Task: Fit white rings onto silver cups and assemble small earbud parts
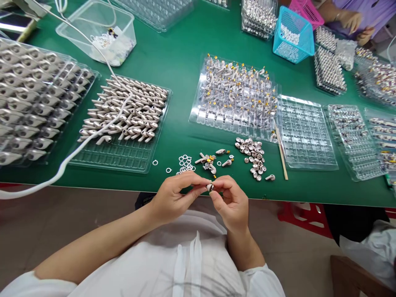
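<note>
At the table's front edge my left hand (177, 194) and my right hand (230, 198) meet, thumbs and fingertips pinching one small earbud (210, 187). It is pale with a dark band; my fingers cover most of it. Just beyond my hands lie loose earbud stems (208, 163), some with orange-yellow tabs. White rings (185, 163) are heaped beyond my left hand, with a few scattered singly. Off to the right is a pile of round beige earbud caps (253, 156), and one lone earbud piece (270, 177) lies beside it.
A clear tray of parts (238, 97) stands ahead, with a thin wooden stick (281, 154) at its right. Trays of beige shells (123, 109) fill the left, crossed by a white cable (77, 152). A co-worker's hands (351, 22) are at the far right, near a blue basket (293, 47).
</note>
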{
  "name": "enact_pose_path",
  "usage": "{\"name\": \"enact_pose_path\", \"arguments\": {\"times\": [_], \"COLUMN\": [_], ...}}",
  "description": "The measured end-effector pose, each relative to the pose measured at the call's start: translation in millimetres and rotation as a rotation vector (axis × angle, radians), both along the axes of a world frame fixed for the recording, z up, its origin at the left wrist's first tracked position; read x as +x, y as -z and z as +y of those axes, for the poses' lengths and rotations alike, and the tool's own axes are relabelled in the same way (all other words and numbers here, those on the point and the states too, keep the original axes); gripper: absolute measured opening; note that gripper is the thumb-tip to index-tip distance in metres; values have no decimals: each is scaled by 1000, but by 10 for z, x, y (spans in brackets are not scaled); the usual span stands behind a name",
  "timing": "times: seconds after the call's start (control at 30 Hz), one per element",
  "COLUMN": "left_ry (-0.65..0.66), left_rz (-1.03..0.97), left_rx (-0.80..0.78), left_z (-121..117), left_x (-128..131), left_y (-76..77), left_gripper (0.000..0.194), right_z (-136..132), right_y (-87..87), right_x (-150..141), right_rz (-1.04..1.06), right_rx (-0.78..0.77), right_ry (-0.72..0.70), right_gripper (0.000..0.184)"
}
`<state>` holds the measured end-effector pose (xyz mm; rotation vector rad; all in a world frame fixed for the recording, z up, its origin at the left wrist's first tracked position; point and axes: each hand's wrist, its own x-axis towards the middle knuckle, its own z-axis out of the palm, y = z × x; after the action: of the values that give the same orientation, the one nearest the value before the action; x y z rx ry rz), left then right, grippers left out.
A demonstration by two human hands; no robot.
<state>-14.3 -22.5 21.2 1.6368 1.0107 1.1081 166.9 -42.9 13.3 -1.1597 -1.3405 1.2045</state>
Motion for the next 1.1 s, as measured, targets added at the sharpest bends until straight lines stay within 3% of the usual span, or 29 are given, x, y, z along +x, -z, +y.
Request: {"name": "enact_pose_path", "arguments": {"times": [0.13,0.33,0.57,0.77,0.93,1.1], "left_ry": [29,37,89,52,-26,-127], "left_rz": [-32,-56,-241,-369,-271,-131], "left_rx": [-150,-217,-428,-620,-579,-409], "left_z": [-18,-39,-34,-40,-49,-61], "left_x": [-4,-13,14,37,53,89], "left_y": [-23,1,-2,-37,-60,-76], "left_gripper": [15,15,14,12,14,15], "right_z": [-20,-39,-43,-44,-32,-32], "right_y": [30,31,29,64,67,74], "right_x": [8,25,31,34,0,-65], "right_rz": [-94,-231,-150,-78,-129,-196], "right_rx": [147,302,233,160,213,303], "right_ry": [15,14,-8,-2,22,96], "right_gripper": [23,35,30,24,26,33]}}
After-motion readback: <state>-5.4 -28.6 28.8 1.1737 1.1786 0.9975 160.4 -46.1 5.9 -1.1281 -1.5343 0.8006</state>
